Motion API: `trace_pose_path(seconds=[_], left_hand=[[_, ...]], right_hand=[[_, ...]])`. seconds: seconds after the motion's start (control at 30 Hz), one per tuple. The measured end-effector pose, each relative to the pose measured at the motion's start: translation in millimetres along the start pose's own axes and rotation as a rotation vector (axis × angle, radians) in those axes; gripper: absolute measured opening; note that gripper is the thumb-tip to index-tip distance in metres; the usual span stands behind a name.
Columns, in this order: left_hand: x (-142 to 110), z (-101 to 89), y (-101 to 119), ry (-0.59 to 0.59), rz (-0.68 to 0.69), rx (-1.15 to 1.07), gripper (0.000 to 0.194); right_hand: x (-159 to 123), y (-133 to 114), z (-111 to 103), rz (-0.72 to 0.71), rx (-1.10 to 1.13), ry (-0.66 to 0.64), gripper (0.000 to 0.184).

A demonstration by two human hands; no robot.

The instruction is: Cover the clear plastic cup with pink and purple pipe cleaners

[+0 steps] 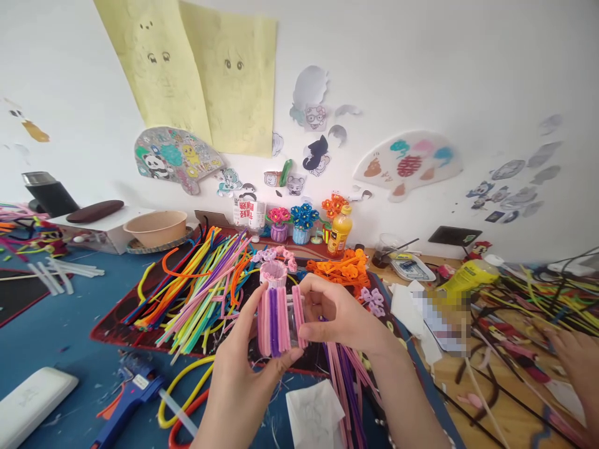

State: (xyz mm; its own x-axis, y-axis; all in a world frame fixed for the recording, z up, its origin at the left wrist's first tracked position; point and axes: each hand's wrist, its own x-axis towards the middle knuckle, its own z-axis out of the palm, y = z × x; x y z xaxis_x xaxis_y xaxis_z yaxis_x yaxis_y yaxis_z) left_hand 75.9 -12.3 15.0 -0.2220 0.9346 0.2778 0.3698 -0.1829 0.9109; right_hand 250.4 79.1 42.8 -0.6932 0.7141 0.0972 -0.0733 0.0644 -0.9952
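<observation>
My left hand [243,368] is wrapped around a small clear cup whose side is lined with upright pink and purple pipe cleaner pieces [274,321]. Part of the bare clear wall shows on the right. There my right hand [334,315] pinches a short pink pipe cleaner piece [300,317] against the cup. Just behind stands a finished pale pink pot [274,272]. Long pink and purple pipe cleaners [345,393] lie below my right wrist. A blue glue gun [131,399] rests on the table to the left, apart from both hands.
Multicoloured pipe cleaners [201,287] are heaped at the left, with orange flower pieces [344,269] at the right. A crumpled white tissue [314,411] lies in front. Small flower pots [301,234] and a juice bottle [340,232] line the back. Another person's hand [573,362] is at far right.
</observation>
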Motion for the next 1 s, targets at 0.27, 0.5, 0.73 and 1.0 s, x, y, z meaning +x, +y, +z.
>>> trace_pose_path(seconds=[0.27,0.5,0.73,1.0], left_hand=[[0.2,-1.0,-0.5,0.014,0.047,-0.063,0.069],[-4.5,-2.1,-3.9,0.047,0.094,0.000,0.072],[-5.1,-2.4,-2.9,0.047,0.132,-0.039,0.070],[-4.8,-0.5,-3.3,0.043,0.197,0.067,0.066]], right_hand=[[-1.0,-8.0,6.5,-0.014,-0.050,0.152,0.038],[-12.7,-19.0,18.9,-0.121,-0.199,0.212,0.032],[-14.0,-20.2,20.9,-0.166,-0.163,0.259,0.020],[-12.2,-19.2,17.0,-0.195,-0.163,0.305,0.021]])
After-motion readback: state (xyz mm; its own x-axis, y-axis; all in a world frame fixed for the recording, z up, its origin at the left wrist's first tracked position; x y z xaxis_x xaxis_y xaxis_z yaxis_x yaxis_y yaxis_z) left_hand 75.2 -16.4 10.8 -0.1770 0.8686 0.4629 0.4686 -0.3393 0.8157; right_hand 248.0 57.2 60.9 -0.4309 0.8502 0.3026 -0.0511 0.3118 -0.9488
